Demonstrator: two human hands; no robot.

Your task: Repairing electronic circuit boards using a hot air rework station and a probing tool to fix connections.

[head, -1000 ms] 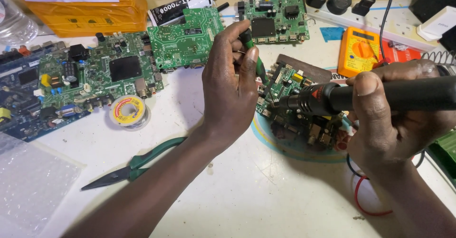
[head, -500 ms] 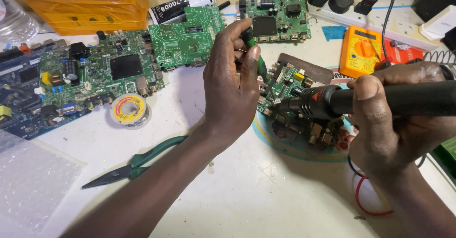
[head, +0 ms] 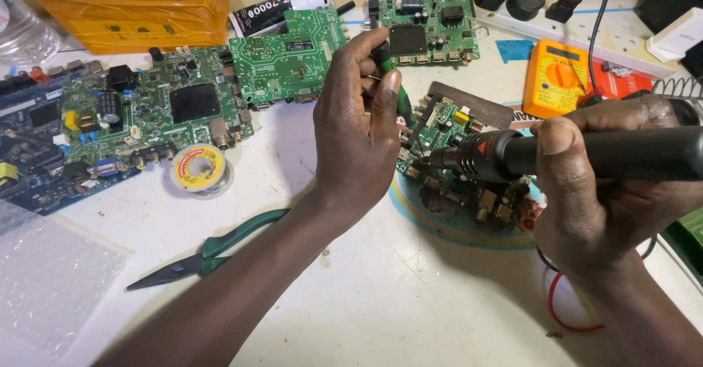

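My left hand (head: pixel 359 129) grips a thin green-handled tool (head: pixel 388 70), its tip angled down onto a small green circuit board (head: pixel 458 129) at the table's centre right. My right hand (head: pixel 597 191) is closed around a black hot-air handpiece (head: pixel 586 153) that lies level, with its metal nozzle pointing left over the same board. The board rests on a round blue-rimmed mat (head: pixel 447 224). Much of the board is hidden behind the handpiece and my hands.
Several more green circuit boards (head: pixel 285 48) lie at the left and back. A solder reel (head: pixel 198 169) and green-handled pliers (head: pixel 212 250) sit on the white table. An orange multimeter (head: pixel 556 78), a white power strip (head: pixel 622 34), an orange box (head: pixel 139 8) and bubble wrap (head: pixel 51 286) surround them.
Both hands stay over the small board. The hot-air handpiece has shifted slightly, its nozzle holding near the board's centre.
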